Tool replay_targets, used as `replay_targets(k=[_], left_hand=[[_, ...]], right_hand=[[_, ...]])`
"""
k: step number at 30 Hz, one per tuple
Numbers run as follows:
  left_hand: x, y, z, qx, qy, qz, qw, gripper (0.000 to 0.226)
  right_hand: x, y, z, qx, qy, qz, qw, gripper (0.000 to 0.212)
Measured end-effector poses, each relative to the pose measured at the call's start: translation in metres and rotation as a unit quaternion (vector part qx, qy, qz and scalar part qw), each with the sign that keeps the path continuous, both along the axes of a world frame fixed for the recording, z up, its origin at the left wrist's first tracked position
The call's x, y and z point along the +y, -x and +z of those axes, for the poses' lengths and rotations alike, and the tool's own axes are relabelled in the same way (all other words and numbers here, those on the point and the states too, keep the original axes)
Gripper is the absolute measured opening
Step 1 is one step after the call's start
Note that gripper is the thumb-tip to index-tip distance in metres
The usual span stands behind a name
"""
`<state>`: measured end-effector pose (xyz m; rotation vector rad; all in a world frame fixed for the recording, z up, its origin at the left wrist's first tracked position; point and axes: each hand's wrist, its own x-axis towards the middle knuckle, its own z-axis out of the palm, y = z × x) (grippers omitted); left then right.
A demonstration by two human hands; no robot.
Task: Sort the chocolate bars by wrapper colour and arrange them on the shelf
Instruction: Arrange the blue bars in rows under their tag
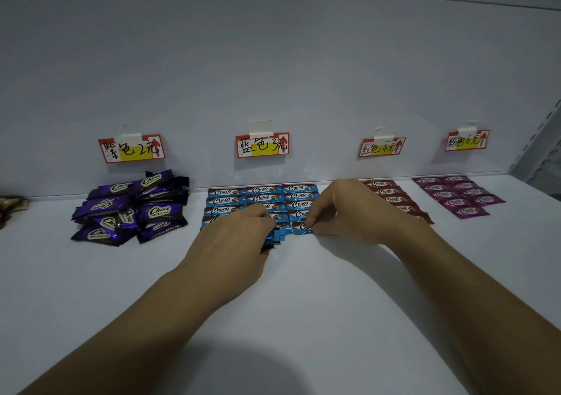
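Your right hand [349,209] pinches the nearest blue bar [299,228] by its right end. The fingers [315,222] curl down onto the wrapper, and the bar lies flat on the shelf [303,279] just left of your fingertips. It sits at the near end of the right column of the blue rows [261,197], touching the bar behind it.

Your left hand [236,233] is closed round a small blue stack [274,237], which pokes out to the right from under the curled fingers, just beside the pinched bar. You cannot tell how many bars are in it.

The blue wrappers are shiny, with a brown band and white "Choco" lettering. They lie flat in three columns against the far edge of the shelf, with the lettering facing you.

To the right, the red bars [391,197] run in a line from far to near, partly hidden behind your right hand. Farther right, the pink bars [455,194] lie in two tidy columns. To the left, well apart from the blue rows, the purple bars [130,209] sit in a loose heap, tilted at different angles. A crumpled gold wrapper [12,204] shows at the far left edge.

On the back panel [273,60], four handwritten price tags [262,145] are taped up, one above each colour group. Each has a red border, a yellow strip and a red arrow.
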<state>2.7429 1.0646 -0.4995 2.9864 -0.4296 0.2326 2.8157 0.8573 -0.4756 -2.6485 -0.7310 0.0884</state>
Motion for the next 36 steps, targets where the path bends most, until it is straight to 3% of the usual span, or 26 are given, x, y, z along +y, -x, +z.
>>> replay_targets(k=[13,16,19,21,25,29,32,36], left_hand=[[0.001,0.001,0.000,0.014,0.007,0.002,1.000,0.040],[0.010,0.000,-0.001,-0.027,0.160,0.013,0.987,0.040],[0.017,0.003,0.005,0.012,0.387,0.007,0.922,0.047],[0.017,0.007,0.010,0.075,0.473,-0.022,0.877,0.055],[0.023,0.010,0.026,0.104,0.523,-0.057,0.844,0.056],[0.038,0.011,0.053,0.124,0.532,-0.078,0.834,0.029],[0.058,0.011,0.056,0.105,0.588,-0.022,0.802,0.017],[0.090,0.011,0.038,0.055,0.595,0.040,0.801,0.008]], right_hand=[[0.003,0.000,-0.001,-0.035,-0.016,-0.002,0.999,0.011],[0.007,0.005,0.004,-0.042,-0.128,-0.021,0.991,0.010],[0.017,0.016,0.007,-0.003,-0.257,0.016,0.966,0.010],[0.028,0.026,0.005,0.039,-0.325,0.053,0.943,0.014],[0.044,0.036,0.015,0.107,-0.433,0.075,0.892,0.015],[0.059,0.031,0.033,0.122,-0.422,0.072,0.895,0.024],[0.079,0.029,0.037,0.144,-0.442,0.049,0.884,0.023],[0.102,0.032,0.027,0.133,-0.443,0.027,0.886,0.018]])
